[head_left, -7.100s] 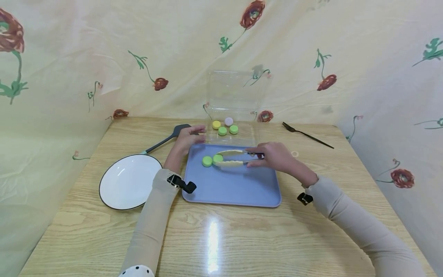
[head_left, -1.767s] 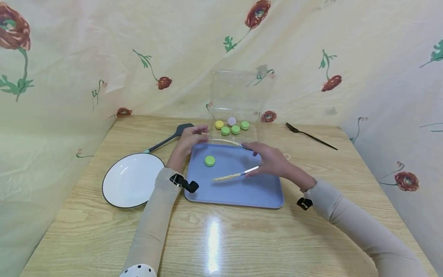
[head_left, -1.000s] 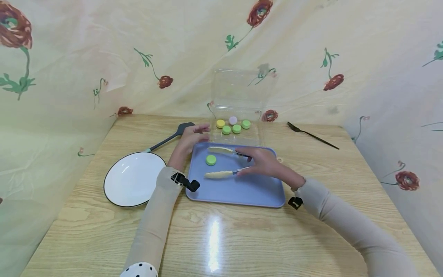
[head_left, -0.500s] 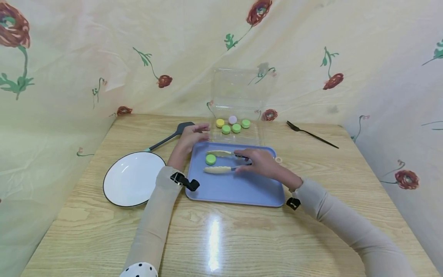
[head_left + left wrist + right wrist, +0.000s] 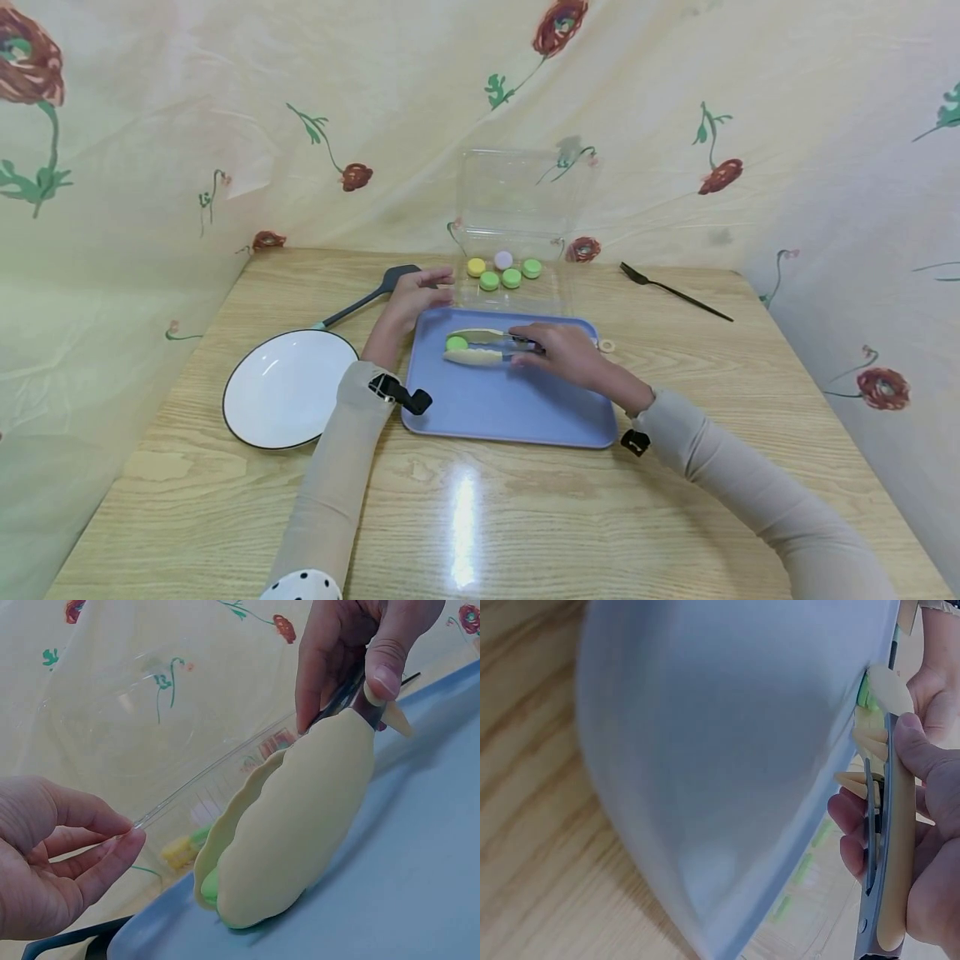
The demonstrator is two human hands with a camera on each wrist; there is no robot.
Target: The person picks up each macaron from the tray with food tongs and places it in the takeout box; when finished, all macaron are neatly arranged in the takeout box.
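My right hand (image 5: 566,354) grips the tongs (image 5: 480,358), whose cream tips stand on both sides of a green macaron (image 5: 456,342) on the blue tray (image 5: 510,417). The left wrist view shows the macaron (image 5: 211,886) between the tips, partly covered by them. With thumb and fingers my left hand (image 5: 67,855) pinches the edge of the clear plastic box (image 5: 217,769). Inside that box, in the head view, lie a yellow macaron (image 5: 476,267), a lilac one (image 5: 503,260) and several green ones (image 5: 512,278). Its lid (image 5: 517,192) stands raised at the back.
A white dark-rimmed pan (image 5: 288,390) stands left of the tray, partly behind the left sleeve. The dark spatula (image 5: 352,308) lies behind it. A black fork (image 5: 675,292) lies at the back right. A small pale ring (image 5: 607,345) is beside the tray's right edge.
The tongs moved down onto the tray and their tips closed in around the remaining green macaron. Earlier, another green macaron went from the tray into the box. My left hand stays at the box.
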